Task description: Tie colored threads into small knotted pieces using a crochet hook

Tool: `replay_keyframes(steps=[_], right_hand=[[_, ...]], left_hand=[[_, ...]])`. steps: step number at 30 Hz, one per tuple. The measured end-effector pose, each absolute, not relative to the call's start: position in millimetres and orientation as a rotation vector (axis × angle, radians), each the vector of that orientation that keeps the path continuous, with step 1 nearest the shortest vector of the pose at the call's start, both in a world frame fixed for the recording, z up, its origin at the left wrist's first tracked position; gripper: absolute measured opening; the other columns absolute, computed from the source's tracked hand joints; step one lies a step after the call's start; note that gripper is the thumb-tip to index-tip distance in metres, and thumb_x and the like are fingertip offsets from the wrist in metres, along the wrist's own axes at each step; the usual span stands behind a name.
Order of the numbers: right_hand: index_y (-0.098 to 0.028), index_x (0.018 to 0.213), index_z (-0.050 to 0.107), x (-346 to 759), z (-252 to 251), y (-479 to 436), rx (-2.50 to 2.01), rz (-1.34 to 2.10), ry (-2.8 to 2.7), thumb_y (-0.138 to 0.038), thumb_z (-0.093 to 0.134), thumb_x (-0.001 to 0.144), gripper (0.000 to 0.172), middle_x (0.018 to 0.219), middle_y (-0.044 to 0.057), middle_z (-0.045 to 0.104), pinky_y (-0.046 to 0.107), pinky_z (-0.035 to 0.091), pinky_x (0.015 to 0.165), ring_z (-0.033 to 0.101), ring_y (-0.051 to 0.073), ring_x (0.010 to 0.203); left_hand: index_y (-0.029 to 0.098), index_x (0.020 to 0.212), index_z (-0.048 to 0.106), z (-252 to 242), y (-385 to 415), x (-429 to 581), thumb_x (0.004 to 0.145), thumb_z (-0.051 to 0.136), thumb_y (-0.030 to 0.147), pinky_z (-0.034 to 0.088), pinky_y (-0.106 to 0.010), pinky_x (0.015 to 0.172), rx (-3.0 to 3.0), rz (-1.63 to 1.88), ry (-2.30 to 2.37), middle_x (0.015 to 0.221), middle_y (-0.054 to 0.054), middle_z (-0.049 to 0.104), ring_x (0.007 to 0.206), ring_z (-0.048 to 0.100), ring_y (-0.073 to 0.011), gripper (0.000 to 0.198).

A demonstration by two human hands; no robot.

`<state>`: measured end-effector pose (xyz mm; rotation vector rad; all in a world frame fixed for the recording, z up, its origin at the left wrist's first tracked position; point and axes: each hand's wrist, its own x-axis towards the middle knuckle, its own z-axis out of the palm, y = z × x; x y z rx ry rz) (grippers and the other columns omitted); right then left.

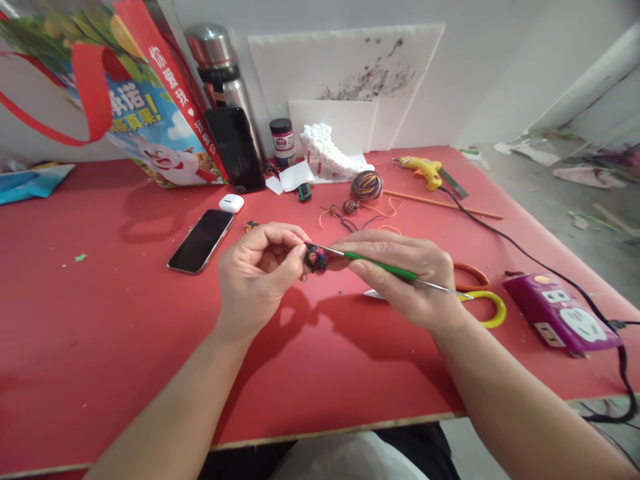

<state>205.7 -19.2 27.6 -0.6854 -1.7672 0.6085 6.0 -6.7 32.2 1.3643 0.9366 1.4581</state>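
Note:
My left hand [257, 273] pinches a small multicoloured crocheted piece [317, 259] between thumb and fingers, just above the red table [100, 320]. My right hand [400, 277] grips a green-handled crochet hook [385, 267]; its metal tip touches the piece and its back end points right. Both hands meet at the middle of the table. A ball of multicoloured yarn [367, 185] lies behind them, with loose strands [350, 215] trailing toward the hands.
A phone [201, 241] and a white earbud case [231, 203] lie left of the hands. Scissors [483, 300] and a purple power strip [563, 313] sit to the right. At the back are a glue gun [423, 168], a jar [283, 142], a thermos [220, 67] and a printed bag [125, 100].

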Motion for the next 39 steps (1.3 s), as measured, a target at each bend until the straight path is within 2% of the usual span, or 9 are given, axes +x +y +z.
replay_keyframes(steps=[3,7,14,23,28,32,35,39], right_hand=[[-0.023,0.113,0.082,205,29,-19,-0.685,0.626,-1.768,-0.012,0.067,0.097,0.025,0.103,0.008,0.083,0.033,0.067,0.082,0.08,0.022,0.093],[-0.02,0.112,0.082,205,29,-20,-0.68,0.627,-1.77,-0.011,0.067,0.097,0.023,0.102,0.009,0.082,0.033,0.066,0.082,0.08,0.022,0.092],[-0.018,0.112,0.081,204,28,-20,-0.668,0.625,-1.778,-0.011,0.068,0.097,0.021,0.101,0.01,0.082,0.032,0.065,0.081,0.079,0.021,0.092],[-0.019,0.11,0.081,204,26,-20,-0.694,0.634,-1.791,-0.012,0.067,0.098,0.02,0.101,0.009,0.081,0.031,0.066,0.08,0.079,0.021,0.091],[-0.018,0.113,0.081,204,25,-20,-0.679,0.627,-1.794,-0.011,0.067,0.098,0.021,0.102,0.01,0.081,0.03,0.067,0.078,0.08,0.02,0.088],[-0.018,0.114,0.081,204,27,-21,-0.667,0.587,-1.812,-0.011,0.067,0.098,0.023,0.101,0.01,0.081,0.029,0.067,0.078,0.08,0.018,0.085],[-0.018,0.115,0.08,204,27,-21,-0.667,0.565,-1.822,-0.01,0.067,0.097,0.024,0.102,0.01,0.082,0.028,0.068,0.08,0.08,0.019,0.089],[-0.019,0.118,0.08,206,26,-20,-0.693,0.534,-1.854,-0.012,0.067,0.098,0.025,0.107,0.011,0.081,0.03,0.068,0.083,0.081,0.019,0.09]], left_hand=[[0.02,0.079,0.071,35,-9,5,0.085,0.078,0.016,0.057,-0.027,0.058,1.456,1.458,1.004,0.088,-0.003,0.073,0.062,0.064,-0.0114,0.01],[0.02,0.082,0.071,33,-8,3,0.087,0.076,0.017,0.06,-0.026,0.065,1.681,1.498,1.062,0.093,-0.005,0.073,0.077,0.069,-0.0152,0.008],[0.019,0.089,0.068,23,-4,0,0.088,0.071,0.006,0.062,-0.023,0.065,1.948,1.622,0.971,0.093,-0.003,0.073,0.076,0.07,-0.0122,0.013],[0.019,0.092,0.068,21,1,-4,0.082,0.071,0.0,0.062,-0.03,0.074,2.377,1.681,1.0,0.092,-0.005,0.075,0.083,0.073,-0.0169,0.022],[0.02,0.088,0.067,25,-4,-2,0.086,0.07,0.004,0.061,-0.028,0.072,2.112,1.597,1.035,0.092,-0.004,0.073,0.082,0.071,-0.0156,0.016],[0.019,0.083,0.067,29,-7,0,0.088,0.07,0.009,0.059,-0.025,0.065,1.747,1.481,1.065,0.091,-0.003,0.072,0.069,0.068,-0.0113,0.011],[0.018,0.08,0.069,30,-4,1,0.085,0.073,0.011,0.056,-0.023,0.053,1.488,1.422,1.019,0.088,-0.002,0.073,0.055,0.063,-0.0081,0.009],[0.016,0.075,0.071,30,2,3,0.077,0.078,0.012,0.052,-0.021,0.046,1.18,1.344,0.923,0.083,-0.002,0.073,0.05,0.062,-0.0082,0.009]])
